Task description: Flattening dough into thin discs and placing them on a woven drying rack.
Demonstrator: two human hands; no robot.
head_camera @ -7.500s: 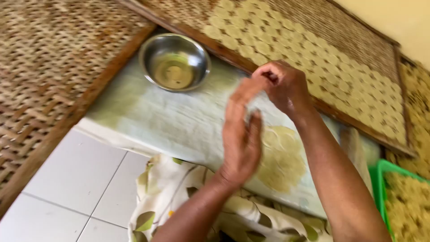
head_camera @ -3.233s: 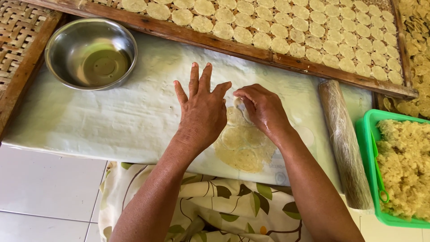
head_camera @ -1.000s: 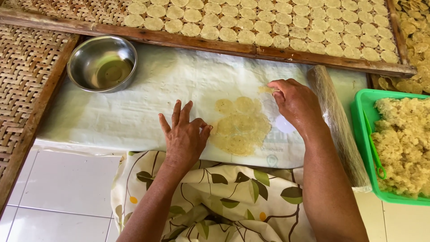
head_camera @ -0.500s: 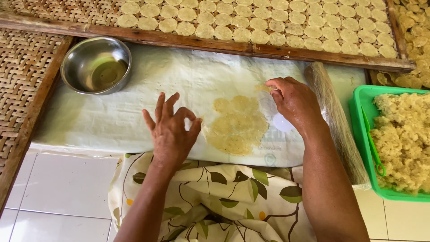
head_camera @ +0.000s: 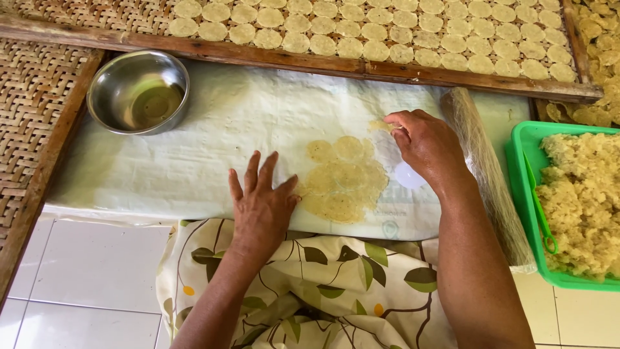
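Head: left hand (head_camera: 261, 207) flat beside dough sheet (head_camera: 342, 181) (cut into rounds).

A white tiled floor (head_camera: 97, 271) carried everything. Directly on it lay a pale plastic sheet (head_camera: 213, 148), flanked by a woven bamboo mat (head_camera: 32, 110) on the left and a wood-framed drying tray (head_camera: 336, 61) along the far edge. A green plastic basket (head_camera: 520, 174) stood on the floor at the right, just beside a wrapped rolling pin (head_camera: 484, 168).
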